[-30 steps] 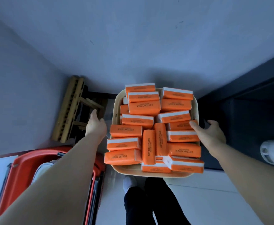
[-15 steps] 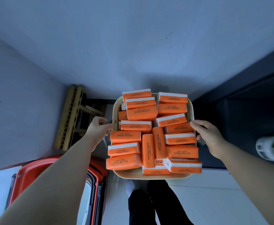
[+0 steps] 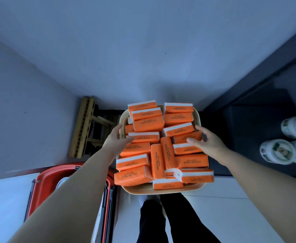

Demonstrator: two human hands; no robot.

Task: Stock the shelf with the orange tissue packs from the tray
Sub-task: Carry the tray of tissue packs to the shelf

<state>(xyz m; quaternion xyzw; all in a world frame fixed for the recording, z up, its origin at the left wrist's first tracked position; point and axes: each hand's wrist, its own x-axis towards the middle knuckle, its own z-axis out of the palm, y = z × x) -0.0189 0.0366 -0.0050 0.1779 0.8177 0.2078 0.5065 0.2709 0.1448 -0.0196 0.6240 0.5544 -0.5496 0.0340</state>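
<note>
Grey wall (image 3: 143,41), white tiled floor (image 3: 213,216). Left hand (image 3: 118,141) and right hand (image 3: 209,143), earlier gripping the beige plastic tray (image 3: 161,191), now spread open over the orange tissue packs (image 3: 156,161).

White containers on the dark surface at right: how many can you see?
2. The farther container lies at the picture's right edge; the nearer container lies just beside it, closer to the person. Others may be hidden beyond the edge.
</note>
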